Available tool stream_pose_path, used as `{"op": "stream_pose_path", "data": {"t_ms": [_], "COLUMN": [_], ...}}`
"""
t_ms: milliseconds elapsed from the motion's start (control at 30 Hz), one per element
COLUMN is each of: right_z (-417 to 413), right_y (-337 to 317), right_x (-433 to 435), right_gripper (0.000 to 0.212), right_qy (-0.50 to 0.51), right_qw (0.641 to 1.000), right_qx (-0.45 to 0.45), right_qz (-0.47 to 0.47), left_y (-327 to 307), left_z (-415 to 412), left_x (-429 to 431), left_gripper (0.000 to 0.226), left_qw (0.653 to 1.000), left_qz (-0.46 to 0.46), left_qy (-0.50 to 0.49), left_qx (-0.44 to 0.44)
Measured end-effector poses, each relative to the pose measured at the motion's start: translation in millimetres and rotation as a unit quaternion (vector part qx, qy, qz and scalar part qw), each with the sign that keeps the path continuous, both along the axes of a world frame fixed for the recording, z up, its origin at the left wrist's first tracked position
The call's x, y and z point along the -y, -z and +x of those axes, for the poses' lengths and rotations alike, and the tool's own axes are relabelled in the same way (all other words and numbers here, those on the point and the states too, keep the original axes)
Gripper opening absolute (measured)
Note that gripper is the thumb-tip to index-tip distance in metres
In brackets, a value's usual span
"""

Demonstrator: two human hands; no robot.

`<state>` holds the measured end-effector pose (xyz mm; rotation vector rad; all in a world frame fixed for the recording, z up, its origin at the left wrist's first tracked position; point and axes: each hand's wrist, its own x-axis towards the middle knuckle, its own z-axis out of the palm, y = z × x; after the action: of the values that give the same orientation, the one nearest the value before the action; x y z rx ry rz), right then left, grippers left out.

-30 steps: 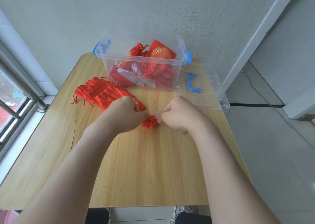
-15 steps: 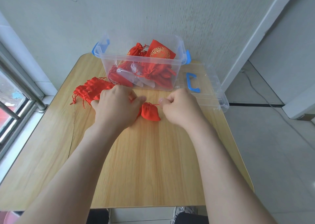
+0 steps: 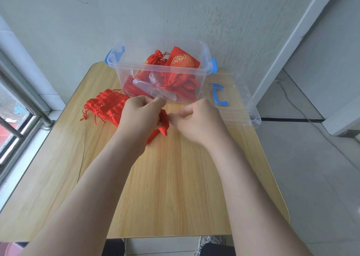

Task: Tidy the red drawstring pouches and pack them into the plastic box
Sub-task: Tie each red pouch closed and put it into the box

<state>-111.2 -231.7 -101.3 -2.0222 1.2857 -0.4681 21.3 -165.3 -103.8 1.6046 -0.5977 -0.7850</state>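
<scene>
Apparently left hand (image 3: 140, 116) and right hand (image 3: 199, 122) around one red pouch (image 3: 164, 122).

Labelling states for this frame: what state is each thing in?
plastic box: open, holds packed pouches.
lid: off, flat on table, right of box.
held pouch: bunched, between both hands.
pouch pile: on table, not packed.
left hand: grips held pouch.
right hand: pinches held pouch's neck.

Counted one table (image 3: 175, 187), one plastic box (image 3: 124, 76) with two blue latches (image 3: 109, 55), one lid (image 3: 239, 104), one loose pouch (image 3: 164, 123), two hands: left hand (image 3: 140, 115), right hand (image 3: 196, 119). Could not count stacked pouches (image 3: 105, 106) or boxed pouches (image 3: 175, 82).
</scene>
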Motion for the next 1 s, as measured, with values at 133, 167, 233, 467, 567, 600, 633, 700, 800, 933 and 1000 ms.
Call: {"op": "stream_pose_path", "data": {"t_ms": [133, 167, 233, 467, 567, 600, 633, 700, 800, 933, 1000], "right_z": [-0.1, -0.7, -1.8, 0.2, 3.3, 4.8, 5.4, 4.8, 0.5, 2.7, 5.3], "right_y": [1.3, 0.7, 0.0, 2.5, 3.6, 6.0, 7.7, 9.2, 6.0, 2.2, 0.9], "right_x": [2.4, 2.7, 2.3, 5.3, 7.2, 8.1, 8.8, 10.0, 11.0, 7.1, 6.3], "right_gripper": [0.02, 0.02, 0.025, 0.015, 0.015, 0.014, 0.013, 0.01, 0.01, 0.021, 0.016], "right_qy": [0.016, 0.017, 0.014, 0.007, -0.029, -0.036, -0.04, -0.038, -0.038, -0.032, -0.015], "right_qw": [1.0, 1.0, 1.0, 0.998, 0.995, 0.994, 0.993, 0.991, 0.989, 0.99, 0.991], "right_qx": [0.0, -0.001, -0.003, 0.058, 0.097, 0.103, 0.106, 0.108, 0.11, 0.111, 0.121], "right_qz": [-0.007, -0.007, -0.002, -0.007, -0.007, -0.018, -0.034, -0.068, -0.091, -0.086, -0.061], "left_y": [0.0, -1.4, -3.3, 6.5, 9.0, 9.4, 9.3, 8.3, 4.1, 0.3, -1.8], "left_z": [4.7, 4.2, 2.0, -1.3, -3.8, -3.7, -3.4, -2.4, -1.2, 3.5, 3.0], "left_x": [1.1, 0.6, 0.4, 3.9, 3.3, 3.1, 2.5, 1.2, -1.2, -4.0, -5.6], "left_gripper": [0.016, 0.014, 0.012, 0.03, 0.031, 0.031, 0.031, 0.029, 0.024, 0.022, 0.022], "left_qw": [0.996, 0.994, 0.993, 0.995, 0.991, 0.988, 0.985, 0.981, 0.978, 0.979, 0.979], "left_qz": [-0.014, -0.017, -0.017, 0.048, 0.045, 0.045, 0.046, 0.041, 0.029, 0.029, 0.025], "left_qy": [-0.024, -0.018, 0.001, 0.087, 0.123, 0.138, 0.147, 0.154, 0.156, 0.165, 0.173], "left_qx": [-0.09, -0.106, -0.117, -0.02, 0.028, 0.048, 0.071, 0.108, 0.137, 0.114, 0.103]}}
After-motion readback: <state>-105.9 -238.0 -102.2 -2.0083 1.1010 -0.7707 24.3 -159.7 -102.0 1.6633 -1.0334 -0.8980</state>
